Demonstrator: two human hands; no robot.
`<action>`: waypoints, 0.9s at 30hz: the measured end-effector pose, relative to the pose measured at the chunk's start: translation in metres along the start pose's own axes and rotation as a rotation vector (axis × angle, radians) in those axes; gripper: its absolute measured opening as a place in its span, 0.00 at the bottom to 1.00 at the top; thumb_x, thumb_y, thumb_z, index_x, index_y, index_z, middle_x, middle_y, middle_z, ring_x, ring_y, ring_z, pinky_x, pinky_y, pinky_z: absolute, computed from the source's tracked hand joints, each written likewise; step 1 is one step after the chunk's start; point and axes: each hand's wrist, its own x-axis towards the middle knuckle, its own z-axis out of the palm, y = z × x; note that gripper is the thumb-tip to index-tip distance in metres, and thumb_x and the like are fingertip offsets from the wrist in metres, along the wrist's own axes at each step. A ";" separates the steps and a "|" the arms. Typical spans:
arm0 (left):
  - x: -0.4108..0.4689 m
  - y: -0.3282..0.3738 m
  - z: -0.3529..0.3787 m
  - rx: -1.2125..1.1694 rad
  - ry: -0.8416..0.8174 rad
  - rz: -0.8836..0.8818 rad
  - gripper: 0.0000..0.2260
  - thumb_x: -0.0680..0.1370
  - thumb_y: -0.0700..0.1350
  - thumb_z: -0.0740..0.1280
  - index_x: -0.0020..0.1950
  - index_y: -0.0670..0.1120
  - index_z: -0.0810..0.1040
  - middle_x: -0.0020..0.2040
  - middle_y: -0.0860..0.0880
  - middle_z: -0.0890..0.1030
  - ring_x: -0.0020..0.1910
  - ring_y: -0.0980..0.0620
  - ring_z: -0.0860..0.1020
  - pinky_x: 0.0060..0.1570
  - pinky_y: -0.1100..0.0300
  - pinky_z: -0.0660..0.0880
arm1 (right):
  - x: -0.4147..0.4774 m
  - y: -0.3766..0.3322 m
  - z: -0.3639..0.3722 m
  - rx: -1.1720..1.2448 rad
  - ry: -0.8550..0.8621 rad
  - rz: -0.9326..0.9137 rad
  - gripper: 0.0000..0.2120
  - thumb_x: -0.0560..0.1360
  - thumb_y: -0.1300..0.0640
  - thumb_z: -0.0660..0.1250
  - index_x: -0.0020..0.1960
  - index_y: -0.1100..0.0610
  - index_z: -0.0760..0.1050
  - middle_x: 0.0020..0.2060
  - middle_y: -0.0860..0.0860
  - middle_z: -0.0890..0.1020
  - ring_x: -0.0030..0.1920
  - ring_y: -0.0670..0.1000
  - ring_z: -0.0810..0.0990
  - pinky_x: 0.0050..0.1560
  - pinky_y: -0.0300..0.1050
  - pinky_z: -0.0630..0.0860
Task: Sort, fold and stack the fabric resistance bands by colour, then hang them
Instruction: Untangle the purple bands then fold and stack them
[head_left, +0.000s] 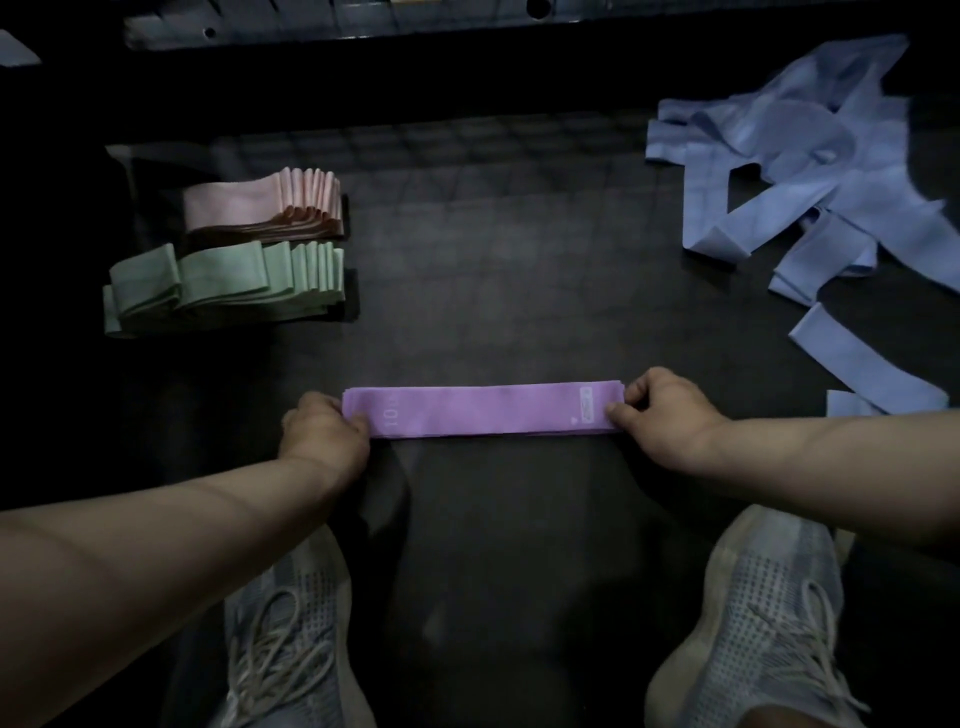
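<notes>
A stack of purple bands (483, 411) lies flat and stretched out on the dark floor in front of me. My left hand (324, 434) pinches its left end, and my right hand (662, 415) pinches its right end beside a white label. At the left, a folded stack of pink bands (262, 205) sits just behind a folded stack of green bands (223, 286). A loose heap of blue bands (800, 171) sprawls unfolded at the right.
My two grey sneakers (758, 618) stand on the dark floor (493, 291) near the bottom edge, one under each forearm. A pale metal frame (332, 21) runs along the top. A single blue band (862, 364) lies apart, right of my right hand.
</notes>
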 end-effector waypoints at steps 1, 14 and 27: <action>0.002 0.000 -0.001 0.008 0.001 -0.007 0.14 0.78 0.50 0.67 0.58 0.43 0.76 0.62 0.38 0.75 0.55 0.38 0.78 0.58 0.53 0.73 | 0.000 -0.001 0.001 -0.003 0.007 0.009 0.09 0.76 0.53 0.71 0.47 0.57 0.73 0.47 0.53 0.78 0.48 0.53 0.76 0.46 0.41 0.68; 0.006 0.002 -0.012 -0.135 -0.078 -0.004 0.07 0.73 0.45 0.75 0.49 0.44 0.83 0.46 0.43 0.83 0.46 0.44 0.82 0.52 0.52 0.79 | 0.009 -0.008 0.011 0.147 0.037 0.168 0.20 0.69 0.55 0.79 0.52 0.56 0.71 0.49 0.55 0.80 0.50 0.55 0.80 0.53 0.49 0.77; 0.000 0.000 -0.016 -0.519 -0.152 0.019 0.04 0.74 0.40 0.74 0.45 0.45 0.79 0.43 0.42 0.83 0.38 0.48 0.79 0.40 0.57 0.76 | 0.008 -0.003 0.009 0.243 0.066 0.052 0.10 0.71 0.58 0.75 0.41 0.55 0.73 0.36 0.51 0.78 0.37 0.51 0.76 0.40 0.44 0.72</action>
